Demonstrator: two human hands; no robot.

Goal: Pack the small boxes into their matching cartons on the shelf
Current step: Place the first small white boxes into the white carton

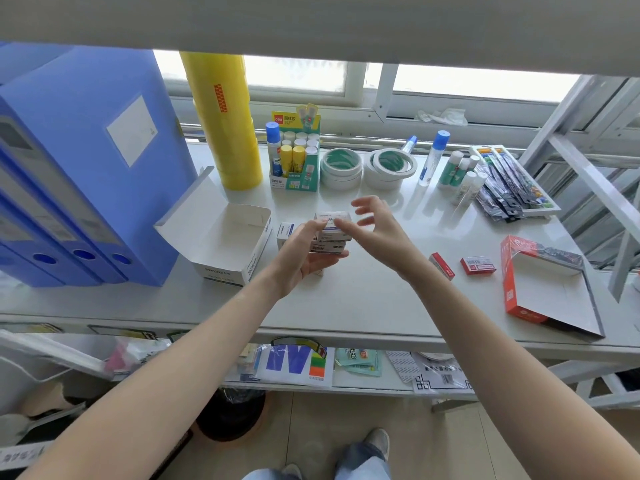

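Note:
My left hand [304, 252] grips a small stack of white boxes [331, 233] above the middle of the shelf. My right hand [375, 225] hovers just right of the stack, fingers spread, thumb and fingertip touching the top box. Another white box [284, 233] stands on the shelf behind my left hand. An open white carton [239, 240] sits to the left, its lid raised and its inside bare. Two small red boxes [442, 266] [478, 265] lie at the right. Beside them an open red carton [540, 289] lies with its flap folded out.
Blue file boxes [79, 174] fill the left of the shelf [363, 306]. A yellow tape stack [225, 119], a glue-stick display box [294, 157], two white tape rolls [341, 168], glue bottles [433, 157] and a tray of pens [512, 181] line the back. A shelf board overhangs above.

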